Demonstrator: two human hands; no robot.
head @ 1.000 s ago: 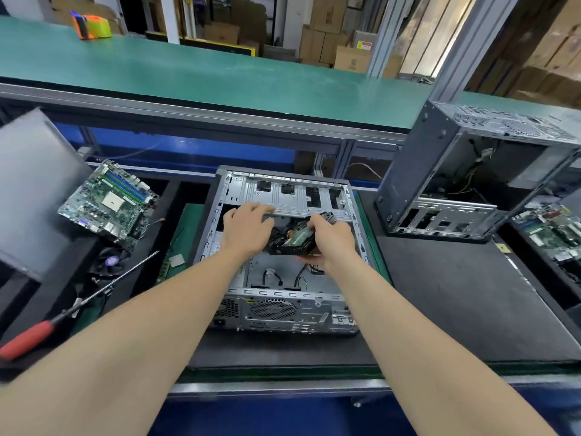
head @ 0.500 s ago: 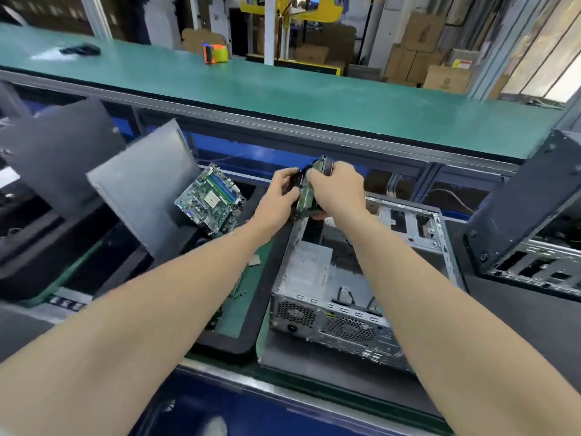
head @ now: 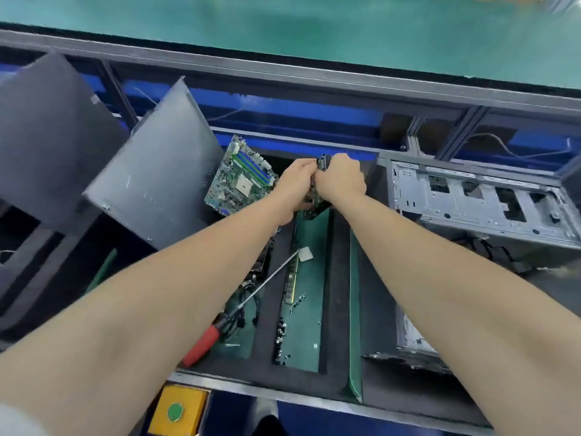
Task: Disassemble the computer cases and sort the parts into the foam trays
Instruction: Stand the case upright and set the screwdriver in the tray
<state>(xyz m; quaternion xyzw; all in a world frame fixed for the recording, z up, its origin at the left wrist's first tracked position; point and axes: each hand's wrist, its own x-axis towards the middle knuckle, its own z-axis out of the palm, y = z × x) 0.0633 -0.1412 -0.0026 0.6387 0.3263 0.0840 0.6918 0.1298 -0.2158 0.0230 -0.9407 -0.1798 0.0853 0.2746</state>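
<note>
Nearest the camera: yellow box with green button (head: pixel 176 412) at the bench edge, bottom left. Just beyond it the foam tray (head: pixel 338 278), black with green-floored slots. Red-handled screwdriver (head: pixel 242 305) lies diagonally across the left slots, shaft tip close to a small silver square chip (head: pixel 305 254). A memory stick (head: pixel 292 283) lies along the middle slot's left wall, loose screws (head: pixel 281 336) scattered below it. A bundle of black cables (head: pixel 248 302) sits in the slot under the screwdriver.

Mid distance, over the far end of the tray: both hands together. Left hand (head: pixel 294 187) and right hand (head: pixel 341 180) both clenched around one small dark drive-like part (head: pixel 320 184) with a green circuit face, held on edge above the middle slot. Mostly hidden by the fingers, so probably a hard drive, can't confirm.

Right: open computer case (head: pixel 478 206), grey chassis lying on its side, interior looks largely stripped, some cables still at its near corner. Left: motherboard (head: pixel 242 176) propped tilted at the tray's far corner, leaning by a grey side panel (head: pixel 157 165); second darker panel (head: pixel 47 133) further left.

Far: grey rail, then green conveyor belt (head: pixel 283 26).

Progress judgement: well along for this case. Board, memory, chip, screws, cables and panels are out. Left: set the held part into a slot, clear remaining cables, move the chassis off.
</note>
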